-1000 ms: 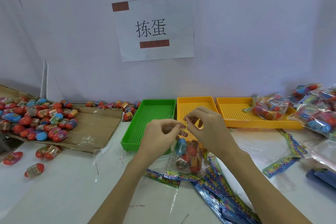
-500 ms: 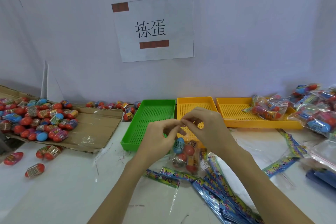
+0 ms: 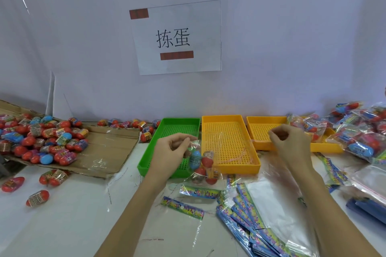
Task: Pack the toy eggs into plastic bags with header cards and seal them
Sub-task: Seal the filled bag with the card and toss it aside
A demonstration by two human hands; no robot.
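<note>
Two hands work above the trays in the head view. The left hand (image 3: 171, 148) pinches the top of a clear bag (image 3: 201, 165) of eggs, which hangs at the green tray's (image 3: 146, 165) right edge, beside the yellow tray (image 3: 229, 169). The right hand (image 3: 290, 142), well apart, has curled fingers, seemingly pinching a thin clear strip; the blur leaves that unsure. Header cards (image 3: 250, 221) lie on the table below, and loose eggs (image 3: 41, 140) sit on cardboard (image 3: 108, 148) at left.

Two bare forearms, no sleeves visible
</note>
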